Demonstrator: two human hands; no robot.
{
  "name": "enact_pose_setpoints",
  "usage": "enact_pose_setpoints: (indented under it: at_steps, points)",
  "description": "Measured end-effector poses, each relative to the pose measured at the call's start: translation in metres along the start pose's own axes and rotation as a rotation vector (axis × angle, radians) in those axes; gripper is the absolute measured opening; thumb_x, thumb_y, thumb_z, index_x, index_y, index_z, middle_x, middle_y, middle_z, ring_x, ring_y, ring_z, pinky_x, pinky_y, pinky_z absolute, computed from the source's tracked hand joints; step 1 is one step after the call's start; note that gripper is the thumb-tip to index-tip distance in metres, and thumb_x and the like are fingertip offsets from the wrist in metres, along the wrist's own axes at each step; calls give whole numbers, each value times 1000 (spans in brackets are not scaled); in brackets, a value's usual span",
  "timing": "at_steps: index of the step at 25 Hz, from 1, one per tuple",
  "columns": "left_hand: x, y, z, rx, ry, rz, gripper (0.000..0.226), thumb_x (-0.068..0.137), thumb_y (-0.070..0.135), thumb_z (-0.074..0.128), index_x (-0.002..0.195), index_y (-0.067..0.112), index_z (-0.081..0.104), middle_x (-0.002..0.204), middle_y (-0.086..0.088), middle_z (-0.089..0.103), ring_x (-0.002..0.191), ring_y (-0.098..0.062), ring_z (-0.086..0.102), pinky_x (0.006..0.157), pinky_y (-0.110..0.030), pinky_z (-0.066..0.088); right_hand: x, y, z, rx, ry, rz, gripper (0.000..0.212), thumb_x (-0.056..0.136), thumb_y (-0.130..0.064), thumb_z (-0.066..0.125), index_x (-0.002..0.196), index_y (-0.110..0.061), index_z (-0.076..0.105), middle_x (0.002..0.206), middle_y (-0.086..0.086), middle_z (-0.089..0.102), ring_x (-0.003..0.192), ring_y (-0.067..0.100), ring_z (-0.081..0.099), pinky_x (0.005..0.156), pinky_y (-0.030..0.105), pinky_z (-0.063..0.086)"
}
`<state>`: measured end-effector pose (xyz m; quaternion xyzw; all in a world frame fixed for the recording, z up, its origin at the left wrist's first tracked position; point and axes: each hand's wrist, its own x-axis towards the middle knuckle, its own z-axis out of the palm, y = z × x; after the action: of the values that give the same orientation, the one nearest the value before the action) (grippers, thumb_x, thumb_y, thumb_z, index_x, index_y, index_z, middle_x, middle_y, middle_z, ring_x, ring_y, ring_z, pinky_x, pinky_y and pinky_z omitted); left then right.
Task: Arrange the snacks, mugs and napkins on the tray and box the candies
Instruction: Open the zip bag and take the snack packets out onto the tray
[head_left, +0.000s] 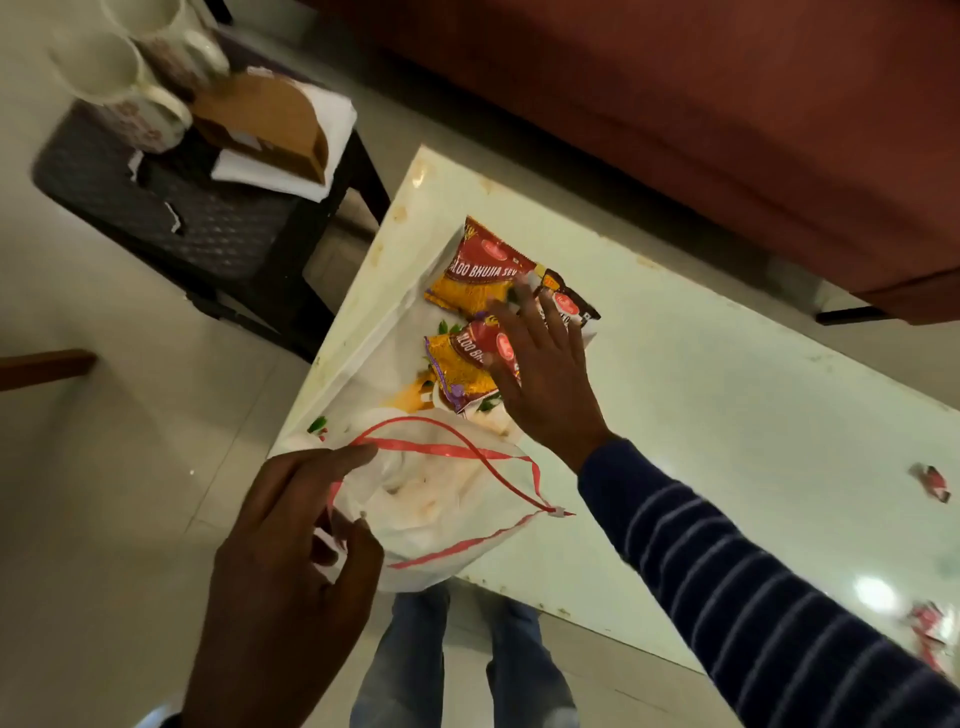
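Three snack packets lie on the white tray (363, 332): two red-and-yellow ones (483, 270) and a dark one (569, 304), while two mugs (130, 93) stand on a dark stool (171, 208) beside a napkin holder (270, 124). The tray sits on a pale glossy desk (727, 405) over tiled floor, with two red candies (932, 480) at its right side. The left hand (285, 561) pinches an empty red-edged zip bag (441, 509), and the right hand (540, 374) lies open, fingers spread, on the packets.

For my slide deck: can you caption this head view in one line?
Right hand lays snack packets on the tray while left hand holds an open zip bag.
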<state>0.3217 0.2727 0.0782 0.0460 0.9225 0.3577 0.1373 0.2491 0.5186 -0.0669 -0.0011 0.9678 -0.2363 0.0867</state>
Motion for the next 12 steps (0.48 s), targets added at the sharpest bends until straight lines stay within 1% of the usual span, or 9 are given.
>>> enact_pose_setpoints:
  at_steps: [2,3,5,7,8,9,10,11,12]
  points:
    - [-4,14,-11,-42,17,-20,52,69,0,80,118,11,68,108,-1,60,61,-11,61,57,1,46,-38,-21,-52,487,-55,127,54,100,-55,38,150,-40,26,155,-22,32,143,0,32,115,38,38]
    - [-6,24,-20,-72,30,-25,57,67,-5,81,118,15,68,109,4,59,62,-12,62,57,0,46,-61,-36,-84,571,-113,126,60,96,-63,40,150,-44,24,151,-31,34,138,-8,35,111,27,40]
    - [-13,51,-47,-138,75,3,61,65,-11,77,115,25,69,107,16,57,71,-7,64,53,-4,47,-108,-70,-142,417,-152,27,89,80,-78,51,153,-43,15,149,-38,28,135,-14,33,109,12,30]
    - [-23,83,-78,-192,116,76,60,65,-8,69,108,33,70,105,18,59,65,-4,63,49,-9,47,-147,-103,-182,183,-112,-16,123,58,-90,60,155,-39,5,153,-37,15,140,-16,16,117,19,12]
    - [-30,99,-94,-221,122,120,60,63,-5,64,106,37,70,103,17,60,61,-4,62,47,-11,47,-162,-119,-197,101,-91,-21,131,52,-95,57,155,-38,-1,155,-38,5,141,-17,4,119,21,-1]
    - [-36,112,-106,-253,113,155,59,60,-1,60,103,38,71,100,14,63,58,-5,61,45,-12,46,-173,-132,-209,32,-95,-18,132,52,-97,52,154,-39,-9,154,-39,-4,141,-17,-5,118,23,-11]
    - [-43,125,-116,-286,82,172,58,59,1,58,103,37,72,95,11,64,56,-7,61,45,-13,46,-182,-143,-219,-12,-124,-2,129,55,-96,49,152,-41,-16,153,-40,-4,140,-17,-7,117,25,-16]
    - [-51,139,-128,-309,38,190,58,60,2,58,104,37,72,89,9,65,54,-9,61,44,-14,47,-191,-154,-235,-27,-157,27,122,60,-92,49,150,-44,-18,150,-41,7,138,-16,0,117,26,-14]
    - [-60,151,-138,-328,-3,208,57,61,2,61,104,38,72,81,7,66,52,-11,62,44,-15,47,-199,-162,-250,-32,-172,47,111,67,-84,50,151,-46,-13,142,-38,29,135,-14,17,119,26,-4]
